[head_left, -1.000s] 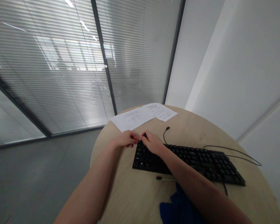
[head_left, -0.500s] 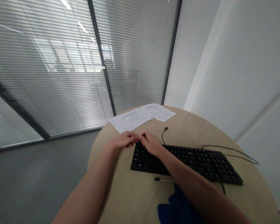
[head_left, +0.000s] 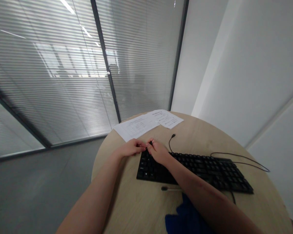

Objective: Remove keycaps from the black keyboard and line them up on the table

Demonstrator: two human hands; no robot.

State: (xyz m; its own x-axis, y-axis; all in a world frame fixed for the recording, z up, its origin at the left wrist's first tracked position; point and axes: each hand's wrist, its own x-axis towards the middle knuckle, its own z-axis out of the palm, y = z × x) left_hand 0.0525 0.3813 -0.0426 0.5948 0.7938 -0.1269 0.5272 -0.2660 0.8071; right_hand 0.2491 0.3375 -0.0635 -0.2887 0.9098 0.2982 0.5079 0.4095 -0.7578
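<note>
A black keyboard (head_left: 200, 170) lies across a round wooden table (head_left: 136, 204). Both my hands meet at its far left corner. My left hand (head_left: 132, 149) rests on the table beside that corner, fingers curled toward the right hand. My right hand (head_left: 157, 152) lies over the corner keys and pinches a small dark thing I cannot make out between thumb and fingers. The fingertips of the two hands touch or nearly touch.
Two printed paper sheets (head_left: 136, 126) lie at the table's far edge. The keyboard's cable (head_left: 244, 160) loops to the right, its plug (head_left: 173, 135) lying loose. A thin pen-like tool (head_left: 171, 188) and a blue cloth (head_left: 185, 217) lie near me. Glass walls with blinds stand behind.
My hands stay together at the keyboard's corner. The right hand's pinch lifted slightly half a second ago and is now back down at the keys.
</note>
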